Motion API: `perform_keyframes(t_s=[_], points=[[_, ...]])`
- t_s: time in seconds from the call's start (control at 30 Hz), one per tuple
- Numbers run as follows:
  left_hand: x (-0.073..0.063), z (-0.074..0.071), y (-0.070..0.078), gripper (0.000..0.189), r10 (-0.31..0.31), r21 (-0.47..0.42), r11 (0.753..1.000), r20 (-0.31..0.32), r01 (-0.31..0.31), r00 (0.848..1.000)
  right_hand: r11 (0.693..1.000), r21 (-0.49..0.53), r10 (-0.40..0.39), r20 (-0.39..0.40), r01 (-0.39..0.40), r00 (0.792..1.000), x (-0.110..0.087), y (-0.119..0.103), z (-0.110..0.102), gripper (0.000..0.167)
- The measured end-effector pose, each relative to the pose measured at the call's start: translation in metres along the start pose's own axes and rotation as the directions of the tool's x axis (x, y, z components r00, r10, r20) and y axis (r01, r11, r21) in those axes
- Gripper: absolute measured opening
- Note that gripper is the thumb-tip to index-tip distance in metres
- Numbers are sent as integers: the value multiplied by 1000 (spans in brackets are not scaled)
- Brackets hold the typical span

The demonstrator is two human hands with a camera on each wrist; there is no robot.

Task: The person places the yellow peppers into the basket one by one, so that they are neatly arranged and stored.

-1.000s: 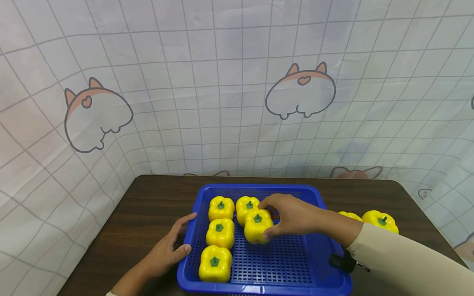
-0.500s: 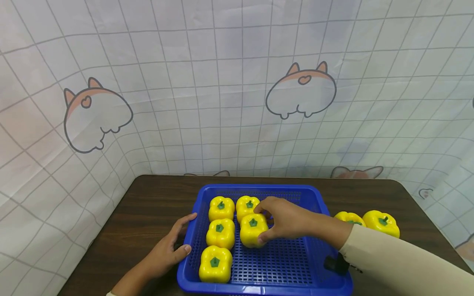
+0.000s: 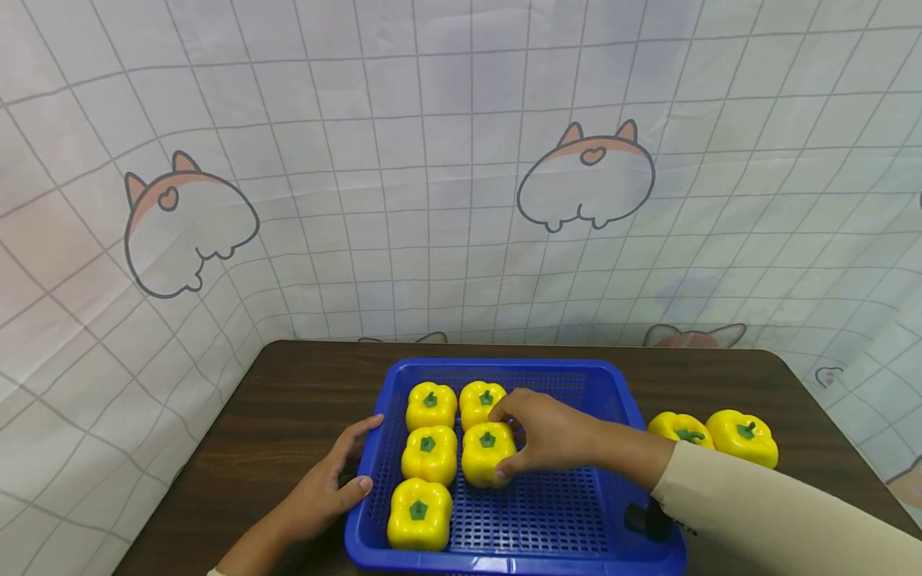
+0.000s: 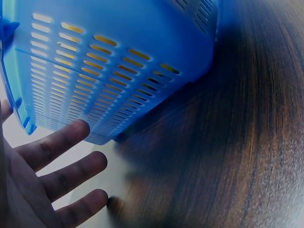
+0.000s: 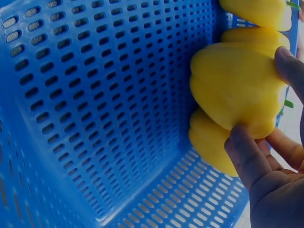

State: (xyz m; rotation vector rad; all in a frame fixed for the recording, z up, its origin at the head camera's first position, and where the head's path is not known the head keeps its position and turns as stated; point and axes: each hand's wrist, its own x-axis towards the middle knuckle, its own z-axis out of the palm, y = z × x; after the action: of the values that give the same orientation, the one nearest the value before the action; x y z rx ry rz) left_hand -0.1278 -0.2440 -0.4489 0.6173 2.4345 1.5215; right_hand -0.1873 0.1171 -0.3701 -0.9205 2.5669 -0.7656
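My right hand (image 3: 551,432) pinches a yellow bell pepper (image 3: 481,456) with a green stem between thumb and fingers, inside a blue plastic basket (image 3: 497,564). In the right wrist view the gripped pepper (image 5: 235,85) appears close to the basket floor, near other peppers. Directly behind it in the head view is another yellow bell pepper (image 3: 477,400). To its left, a column of yellow peppers (image 3: 429,454) stands along the basket's left wall. My left hand (image 3: 320,488) touches the basket's left rim with thumb and forefinger; its other fingers (image 4: 78,173) extend loosely beside the slotted wall.
Two more yellow bell peppers (image 3: 742,438) lie on the dark wooden table (image 3: 288,408) right of the basket, partly behind my right forearm. A white grid-patterned cloth (image 3: 432,200) with cartoon animals hangs behind the table. The basket's perforated floor (image 3: 536,516) shows at front and right.
My right hand has brought the pepper left and lower, to just in front of the back pepper of the second column. The left hand has stayed at the rim.
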Motion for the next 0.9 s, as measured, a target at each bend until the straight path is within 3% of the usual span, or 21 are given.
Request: perform_keyframes(t_s=[0.53, 0.9], points=[[0, 1, 0, 67, -2, 0, 1000, -1, 2, 1000, 1000, -12, 2, -1, -2, 1000, 0, 1, 6, 69], [0, 0, 1, 67, -15, -5, 1000, 2, 15, 1000, 1000, -3, 20, 0, -20, 1000, -3, -1, -2, 79]])
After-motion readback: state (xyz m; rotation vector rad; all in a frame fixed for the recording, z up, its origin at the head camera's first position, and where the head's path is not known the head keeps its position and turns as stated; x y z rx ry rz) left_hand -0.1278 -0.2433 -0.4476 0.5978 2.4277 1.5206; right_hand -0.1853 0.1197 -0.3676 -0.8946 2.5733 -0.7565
